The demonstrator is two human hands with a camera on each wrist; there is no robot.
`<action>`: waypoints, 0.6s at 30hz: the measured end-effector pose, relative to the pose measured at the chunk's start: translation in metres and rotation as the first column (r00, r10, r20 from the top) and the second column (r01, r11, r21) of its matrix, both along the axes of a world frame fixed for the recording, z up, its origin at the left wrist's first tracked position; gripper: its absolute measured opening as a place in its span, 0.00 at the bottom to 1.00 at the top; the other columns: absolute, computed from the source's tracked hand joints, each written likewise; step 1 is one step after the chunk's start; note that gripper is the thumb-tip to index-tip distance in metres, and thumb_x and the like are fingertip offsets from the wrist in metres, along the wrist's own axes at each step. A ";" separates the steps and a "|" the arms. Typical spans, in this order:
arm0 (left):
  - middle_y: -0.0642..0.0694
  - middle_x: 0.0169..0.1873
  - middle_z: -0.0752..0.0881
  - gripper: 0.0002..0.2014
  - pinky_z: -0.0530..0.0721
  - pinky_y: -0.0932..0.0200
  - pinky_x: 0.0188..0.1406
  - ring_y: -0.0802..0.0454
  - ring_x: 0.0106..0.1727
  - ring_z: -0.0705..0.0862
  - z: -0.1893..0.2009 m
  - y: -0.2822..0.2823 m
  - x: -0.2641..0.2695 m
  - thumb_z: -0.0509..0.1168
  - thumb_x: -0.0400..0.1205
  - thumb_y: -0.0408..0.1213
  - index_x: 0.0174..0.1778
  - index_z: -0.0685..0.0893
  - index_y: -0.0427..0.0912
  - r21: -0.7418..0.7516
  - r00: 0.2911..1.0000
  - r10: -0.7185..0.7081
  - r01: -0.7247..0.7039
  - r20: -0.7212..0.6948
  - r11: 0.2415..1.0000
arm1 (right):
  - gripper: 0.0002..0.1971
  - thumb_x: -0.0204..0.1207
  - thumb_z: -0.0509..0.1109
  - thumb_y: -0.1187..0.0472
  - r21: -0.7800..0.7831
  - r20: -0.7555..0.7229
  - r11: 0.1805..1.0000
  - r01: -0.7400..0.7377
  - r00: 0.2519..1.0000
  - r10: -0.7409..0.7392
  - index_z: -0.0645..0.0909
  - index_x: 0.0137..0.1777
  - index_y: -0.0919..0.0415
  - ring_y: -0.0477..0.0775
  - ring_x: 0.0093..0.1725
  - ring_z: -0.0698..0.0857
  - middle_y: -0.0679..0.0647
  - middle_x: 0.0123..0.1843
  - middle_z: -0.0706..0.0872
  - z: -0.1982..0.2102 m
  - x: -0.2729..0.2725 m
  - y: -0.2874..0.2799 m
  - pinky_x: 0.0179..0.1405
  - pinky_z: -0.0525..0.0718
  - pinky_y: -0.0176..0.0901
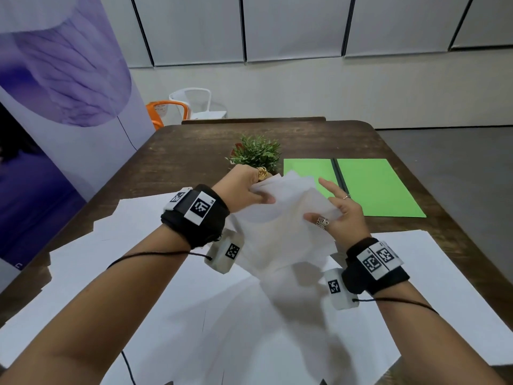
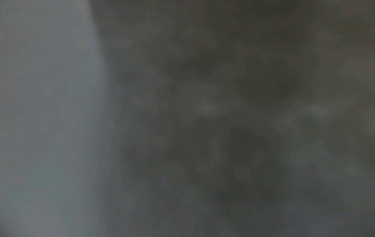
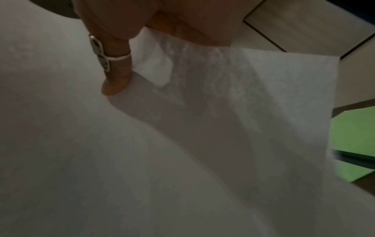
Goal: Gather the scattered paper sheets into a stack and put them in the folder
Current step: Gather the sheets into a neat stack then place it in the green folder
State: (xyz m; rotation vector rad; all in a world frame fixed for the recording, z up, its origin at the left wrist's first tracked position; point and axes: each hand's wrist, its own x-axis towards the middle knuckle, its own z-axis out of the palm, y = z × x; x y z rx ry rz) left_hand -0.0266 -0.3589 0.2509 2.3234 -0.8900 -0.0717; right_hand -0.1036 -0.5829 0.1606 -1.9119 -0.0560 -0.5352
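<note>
Both hands hold up a loose bundle of white paper sheets [image 1: 280, 226] above the table. My left hand [image 1: 249, 187] grips its upper left edge, thumb on the near face. My right hand [image 1: 337, 209] pinches the right edge, thumb on the near face and the other fingers spread behind; the right wrist view shows that thumb [image 3: 115, 75] pressing the paper sheets [image 3: 223, 112]. An open green folder [image 1: 369, 187] lies flat on the table beyond the right hand and appears again as the green folder [image 3: 357, 139]. More white sheets [image 1: 194, 315] lie scattered on the near table. The left wrist view is dark and blurred.
A small potted plant [image 1: 256, 152] stands just behind the left hand, next to the folder's left edge. The dark wooden table [image 1: 194, 151] runs back to a far edge. An orange chair [image 1: 166, 111] and a white chair [image 1: 198, 102] stand beyond it.
</note>
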 end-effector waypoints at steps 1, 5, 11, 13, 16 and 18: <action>0.44 0.23 0.62 0.29 0.60 0.58 0.27 0.52 0.26 0.60 -0.001 -0.001 0.000 0.78 0.70 0.41 0.21 0.62 0.36 -0.006 1.000 -0.014 0.014 -0.004 1.000 | 0.08 0.59 0.83 0.64 0.010 0.001 1.000 -0.005 1.000 0.005 0.85 0.34 0.61 0.46 0.73 0.73 0.43 0.68 0.77 0.003 0.002 0.001 0.71 0.70 0.43; 0.42 0.24 0.68 0.27 0.64 0.55 0.29 0.50 0.28 0.64 0.000 0.003 0.003 0.76 0.71 0.44 0.25 0.69 0.26 -0.063 0.999 -0.038 0.037 -0.020 0.997 | 0.19 0.59 0.84 0.65 0.145 -0.041 0.989 0.035 0.999 -0.029 0.74 0.36 0.52 0.49 0.36 0.78 0.52 0.34 0.81 0.010 0.008 0.003 0.37 0.76 0.43; 0.62 0.25 0.80 0.16 0.73 0.67 0.35 0.68 0.29 0.76 0.010 0.003 -0.002 0.68 0.79 0.30 0.32 0.81 0.58 -0.095 0.989 -0.144 0.145 0.013 0.985 | 0.12 0.65 0.78 0.73 0.177 -0.163 0.983 -0.040 0.984 0.070 0.85 0.47 0.61 0.39 0.32 0.86 0.46 0.36 0.89 0.012 0.008 0.001 0.36 0.83 0.38; 0.61 0.34 0.85 0.07 0.77 0.65 0.41 0.69 0.35 0.81 0.009 0.013 0.002 0.65 0.82 0.36 0.46 0.86 0.53 -0.128 0.994 -0.107 0.110 0.027 0.986 | 0.08 0.67 0.76 0.74 0.175 -0.177 0.984 -0.021 0.983 0.052 0.86 0.46 0.69 0.34 0.28 0.84 0.39 0.29 0.88 0.009 0.008 -0.003 0.31 0.82 0.30; 0.53 0.51 0.88 0.34 0.82 0.66 0.51 0.67 0.50 0.86 0.001 0.046 0.013 0.56 0.72 0.72 0.55 0.86 0.46 -0.451 0.980 0.059 -0.140 -0.190 0.881 | 0.05 0.68 0.75 0.75 0.219 -0.142 0.975 0.036 0.990 -0.004 0.86 0.43 0.69 0.34 0.28 0.83 0.38 0.27 0.87 0.006 0.006 -0.014 0.32 0.82 0.29; 0.52 0.57 0.85 0.55 0.81 0.65 0.56 0.60 0.55 0.85 -0.017 0.063 0.015 0.44 0.52 0.86 0.58 0.83 0.47 -0.611 0.923 0.124 -0.338 -0.365 0.716 | 0.08 0.68 0.74 0.76 0.272 -0.121 0.960 0.064 0.992 -0.032 0.86 0.40 0.63 0.35 0.30 0.84 0.38 0.29 0.88 0.006 0.004 -0.021 0.33 0.82 0.29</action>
